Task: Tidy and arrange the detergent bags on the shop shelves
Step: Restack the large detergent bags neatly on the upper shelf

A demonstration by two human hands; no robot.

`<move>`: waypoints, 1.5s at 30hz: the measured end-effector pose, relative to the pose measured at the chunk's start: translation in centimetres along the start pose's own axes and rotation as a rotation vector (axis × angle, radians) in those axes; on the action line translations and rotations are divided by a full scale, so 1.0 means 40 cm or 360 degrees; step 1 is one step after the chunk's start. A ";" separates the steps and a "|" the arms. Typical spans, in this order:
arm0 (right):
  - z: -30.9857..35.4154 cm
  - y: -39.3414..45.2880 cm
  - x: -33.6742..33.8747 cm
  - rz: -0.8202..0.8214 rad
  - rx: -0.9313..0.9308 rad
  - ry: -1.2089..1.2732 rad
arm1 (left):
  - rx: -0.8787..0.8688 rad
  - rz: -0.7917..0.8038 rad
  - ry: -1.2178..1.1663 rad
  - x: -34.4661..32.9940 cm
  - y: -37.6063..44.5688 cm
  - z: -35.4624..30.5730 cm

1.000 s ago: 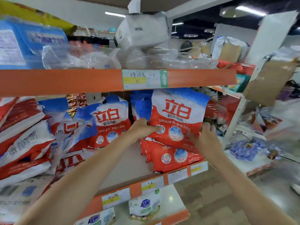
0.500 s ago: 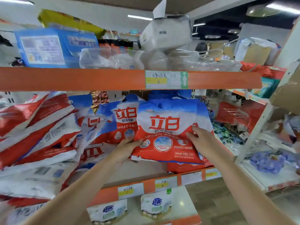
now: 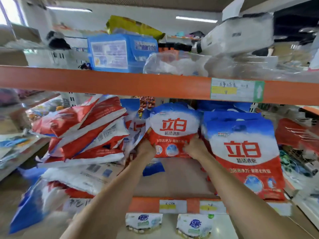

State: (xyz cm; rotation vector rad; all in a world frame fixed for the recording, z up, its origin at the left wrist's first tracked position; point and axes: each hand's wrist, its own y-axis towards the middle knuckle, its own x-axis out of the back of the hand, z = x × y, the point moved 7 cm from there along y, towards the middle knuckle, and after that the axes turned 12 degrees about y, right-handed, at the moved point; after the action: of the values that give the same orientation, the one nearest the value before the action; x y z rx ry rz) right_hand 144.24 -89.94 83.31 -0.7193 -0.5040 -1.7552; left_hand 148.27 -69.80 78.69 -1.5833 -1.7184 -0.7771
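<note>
The middle bag is gripped at its lower corners by the left hand and right hand, apparently being stood upright; next, it should be squared against the bag at right.

A shop: orange shelves with price labels, stacked detergent bags.

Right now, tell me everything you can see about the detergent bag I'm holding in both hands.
The held bag is a glossy plastic pouch, blue at the top, white in the middle with large red characters, and red below with round pictures. It stands upright, facing out, at the back of the middle shelf. The left hand grips its lower left corner and the right hand its lower right. Its right edge meets a bigger matching bag.
</note>
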 end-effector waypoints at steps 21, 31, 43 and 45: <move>0.384 -0.239 -0.173 0.0265 0.1187 0.0191 | 0.0347 -0.0341 -0.0620 0.570 -0.227 0.383; 0.429 -0.268 -0.206 0.0301 0.1141 0.0337 | 0.0298 -0.0349 -0.0359 0.573 -0.230 0.380; 0.530 -0.190 -0.187 0.0315 0.0597 0.0938 | 0.0244 -0.0278 -0.0502 0.572 -0.243 0.355; 0.541 -0.191 -0.190 0.0384 0.0537 0.1133 | 0.0230 -0.0263 -0.0566 0.575 -0.246 0.354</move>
State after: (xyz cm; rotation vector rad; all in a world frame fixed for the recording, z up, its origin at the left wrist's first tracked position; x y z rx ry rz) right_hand 143.10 -68.23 93.90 0.0978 -0.1979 -1.5170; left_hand 136.38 -45.60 88.69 -1.5631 -2.1292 -0.4522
